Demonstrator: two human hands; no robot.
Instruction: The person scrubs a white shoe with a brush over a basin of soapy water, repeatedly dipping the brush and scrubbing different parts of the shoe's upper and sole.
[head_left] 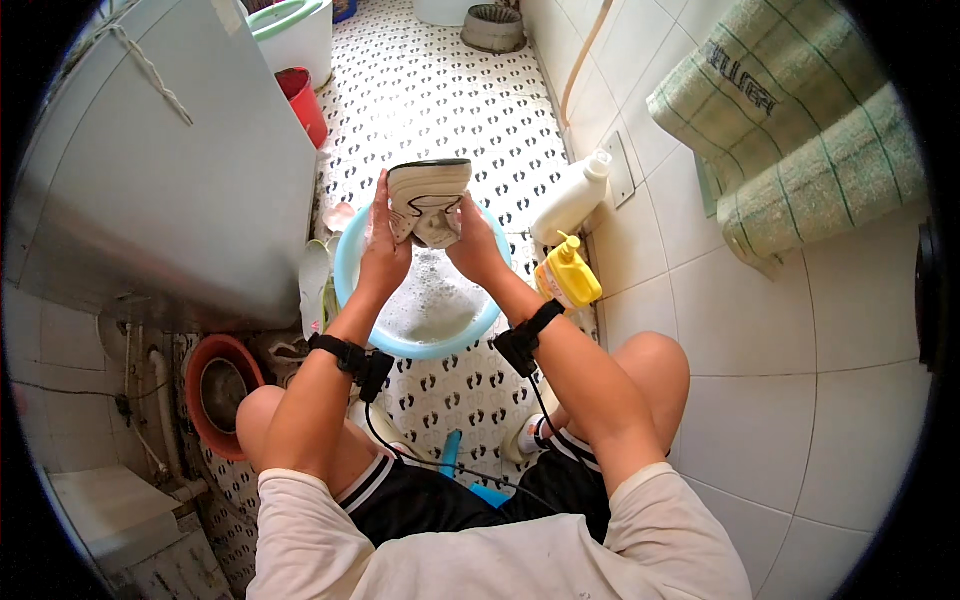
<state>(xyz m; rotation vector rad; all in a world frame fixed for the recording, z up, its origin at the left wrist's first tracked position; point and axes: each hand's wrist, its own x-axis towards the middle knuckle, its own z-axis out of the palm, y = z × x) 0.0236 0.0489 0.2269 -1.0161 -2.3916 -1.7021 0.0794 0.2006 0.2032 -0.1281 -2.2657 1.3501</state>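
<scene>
I hold a white shoe [430,190] with black curved lines and a dark edge up over a light blue basin [432,350]. My left hand [384,255] is closed on the shoe's left side, with its fingers along the edge. Its right side is gripped by my right hand [477,240]. Foamy water [435,295] fills the basin below, part of it hidden by my hands and the shoe. Black straps with cables wrap both my forearms.
Right of the basin stand a white bottle [572,200] and a yellow pump bottle [568,275] by the tiled wall. A green checked towel [780,120] hangs there. To the left are a large pale appliance [180,170], a red bucket [303,105] and an orange-red tub [202,375].
</scene>
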